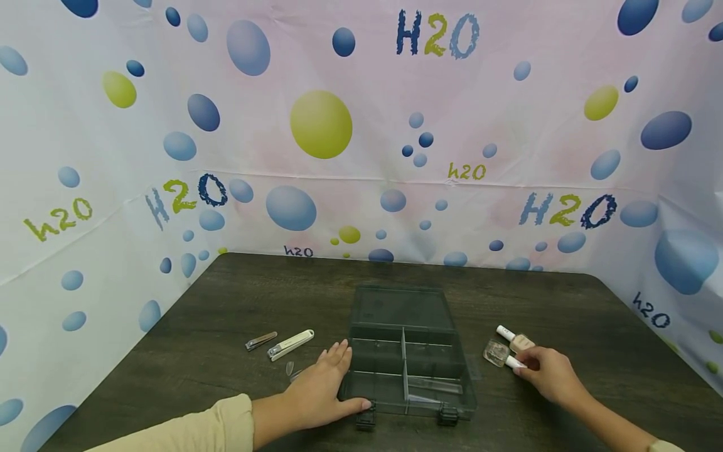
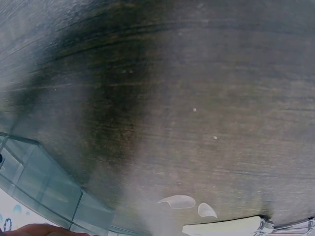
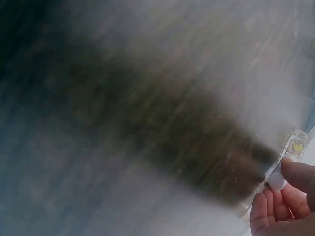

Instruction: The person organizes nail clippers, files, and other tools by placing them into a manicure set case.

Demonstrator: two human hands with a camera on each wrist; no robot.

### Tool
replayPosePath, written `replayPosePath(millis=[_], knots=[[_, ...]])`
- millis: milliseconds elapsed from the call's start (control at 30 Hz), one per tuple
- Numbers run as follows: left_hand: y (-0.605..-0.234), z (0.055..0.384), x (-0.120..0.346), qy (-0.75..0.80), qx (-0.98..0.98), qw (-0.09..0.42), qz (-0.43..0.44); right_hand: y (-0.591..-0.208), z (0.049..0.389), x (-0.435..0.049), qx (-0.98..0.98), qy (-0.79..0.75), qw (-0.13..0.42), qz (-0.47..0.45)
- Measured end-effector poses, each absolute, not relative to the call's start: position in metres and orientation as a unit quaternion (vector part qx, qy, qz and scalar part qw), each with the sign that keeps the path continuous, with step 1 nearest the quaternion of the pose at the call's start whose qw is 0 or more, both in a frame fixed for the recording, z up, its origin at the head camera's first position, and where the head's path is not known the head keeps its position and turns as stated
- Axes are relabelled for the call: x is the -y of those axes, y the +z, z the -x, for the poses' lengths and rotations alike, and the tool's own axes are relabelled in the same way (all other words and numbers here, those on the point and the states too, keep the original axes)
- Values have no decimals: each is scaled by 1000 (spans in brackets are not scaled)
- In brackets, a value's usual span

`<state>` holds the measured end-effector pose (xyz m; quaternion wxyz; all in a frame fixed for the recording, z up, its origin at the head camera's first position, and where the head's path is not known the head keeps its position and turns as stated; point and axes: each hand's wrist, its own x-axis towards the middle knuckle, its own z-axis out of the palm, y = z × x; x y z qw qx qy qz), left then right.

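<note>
My left hand (image 1: 322,392) rests with straight fingers along the left side of a see-through grey compartment box (image 1: 401,307), thumb at its front latch. The box's lid lies back, and dividers split its inside. To the right of the box, my right hand (image 1: 550,373) pinches the white cap (image 3: 277,179) of a clear nail polish bottle with flecks (image 1: 496,353). The bottle lies tilted, its base toward the box. Just behind it, a beige nail polish bottle (image 1: 521,343) with a white cap lies close to my fingers.
Left of the box lie a cream nail clipper (image 1: 290,344) and a smaller nail clipper (image 1: 261,341). Two clear nail-shaped pieces (image 2: 179,201) lie near my left hand. A clear strip (image 1: 435,385) sits in the box's front right compartment. A printed curtain (image 1: 361,207) surrounds the dark table (image 1: 271,282).
</note>
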<state>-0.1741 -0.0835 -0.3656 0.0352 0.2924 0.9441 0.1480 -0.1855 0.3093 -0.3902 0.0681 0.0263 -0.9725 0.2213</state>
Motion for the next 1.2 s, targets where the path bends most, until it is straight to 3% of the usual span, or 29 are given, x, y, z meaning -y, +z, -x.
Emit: replayPosePath(millis=[1200], knots=[[-362, 173, 82, 151, -947, 43, -280, -368, 186, -299, 961, 253, 89, -59]])
